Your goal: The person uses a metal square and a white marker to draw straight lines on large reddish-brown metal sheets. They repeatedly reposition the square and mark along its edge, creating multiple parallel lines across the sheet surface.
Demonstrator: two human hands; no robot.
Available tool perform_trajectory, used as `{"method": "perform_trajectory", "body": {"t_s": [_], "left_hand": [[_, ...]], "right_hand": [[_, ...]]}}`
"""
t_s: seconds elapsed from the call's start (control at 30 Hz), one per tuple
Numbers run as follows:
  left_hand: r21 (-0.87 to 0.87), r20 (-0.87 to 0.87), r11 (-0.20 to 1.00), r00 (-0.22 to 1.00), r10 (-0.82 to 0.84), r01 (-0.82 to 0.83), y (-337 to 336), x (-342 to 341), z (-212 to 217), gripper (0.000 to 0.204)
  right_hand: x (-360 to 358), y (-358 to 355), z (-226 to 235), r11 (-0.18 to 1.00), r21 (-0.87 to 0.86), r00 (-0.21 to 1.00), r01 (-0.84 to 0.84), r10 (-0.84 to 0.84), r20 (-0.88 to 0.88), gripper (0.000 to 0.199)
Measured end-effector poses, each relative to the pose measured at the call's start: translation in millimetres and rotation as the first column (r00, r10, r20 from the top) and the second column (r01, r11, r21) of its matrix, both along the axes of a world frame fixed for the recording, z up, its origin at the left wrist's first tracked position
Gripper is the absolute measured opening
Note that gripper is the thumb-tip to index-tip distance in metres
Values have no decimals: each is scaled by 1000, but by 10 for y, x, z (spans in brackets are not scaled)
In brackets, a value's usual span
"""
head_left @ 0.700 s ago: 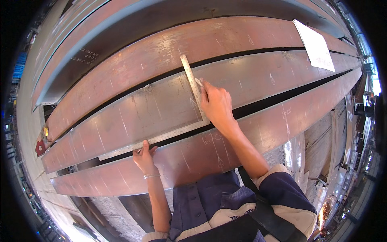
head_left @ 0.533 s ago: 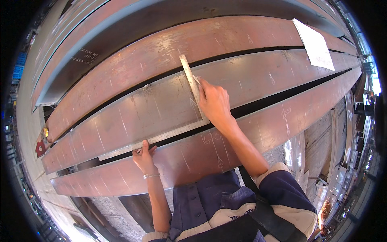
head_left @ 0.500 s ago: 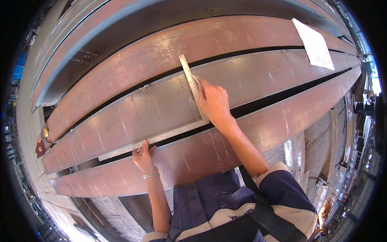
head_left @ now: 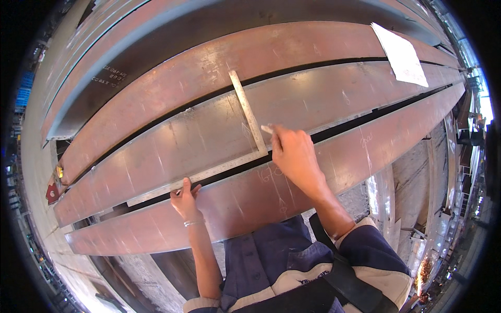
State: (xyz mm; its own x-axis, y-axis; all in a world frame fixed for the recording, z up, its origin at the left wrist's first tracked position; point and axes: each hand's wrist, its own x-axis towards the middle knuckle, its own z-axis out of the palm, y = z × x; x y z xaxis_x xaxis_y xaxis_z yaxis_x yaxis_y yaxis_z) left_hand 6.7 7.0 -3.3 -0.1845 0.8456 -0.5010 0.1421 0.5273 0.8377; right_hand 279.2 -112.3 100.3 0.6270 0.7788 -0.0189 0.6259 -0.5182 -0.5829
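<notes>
A steel square (head_left: 245,108) lies on the middle reddish-grey steel beam (head_left: 323,91). Its long leg runs along that beam's near edge, and the short leg points away across the face. My left hand (head_left: 186,202) grips the long leg, thumb on top and fingers below in the gap. In my right hand (head_left: 296,159), a short pale stick of chalk (head_left: 266,129) is pinched; it is just right of the short leg, near the corner. Chalk lines and figures mark the near beam (head_left: 235,208).
White paper (head_left: 402,57) lies across the beams at far right. Dark gaps separate the beams; another rusty beam (head_left: 282,44) and a grey one (head_left: 172,52) lie beyond. A red object (head_left: 52,193) rests by the left ends. Sparks (head_left: 422,274) fly at lower right.
My right hand has come nearer to me and slightly right, drawing the chalk from the upper part of the short leg towards the corner. The left hand and the square stay nearly still.
</notes>
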Motion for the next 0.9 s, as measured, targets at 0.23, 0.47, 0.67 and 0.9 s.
{"method": "perform_trajectory", "body": {"t_s": [0.23,0.47,0.67,0.9], "left_hand": [[46,155,999,988,-24,17,-59,86,28,54],[76,298,995,951,-80,60,-241,232,90,38],[31,364,989,920,-148,147,-161,296,31,33],[43,344,992,930,-130,123,-38,435,-116,29]], "right_hand": [[36,-452,151,953,198,974,228,-223,-49,20],[-351,-1265,311,891,124,898,436,-423,-122,18],[-761,-2010,398,767,85,766,636,-613,-194,16],[-905,-2554,332,707,109,705,699,-655,-270,18]]}}
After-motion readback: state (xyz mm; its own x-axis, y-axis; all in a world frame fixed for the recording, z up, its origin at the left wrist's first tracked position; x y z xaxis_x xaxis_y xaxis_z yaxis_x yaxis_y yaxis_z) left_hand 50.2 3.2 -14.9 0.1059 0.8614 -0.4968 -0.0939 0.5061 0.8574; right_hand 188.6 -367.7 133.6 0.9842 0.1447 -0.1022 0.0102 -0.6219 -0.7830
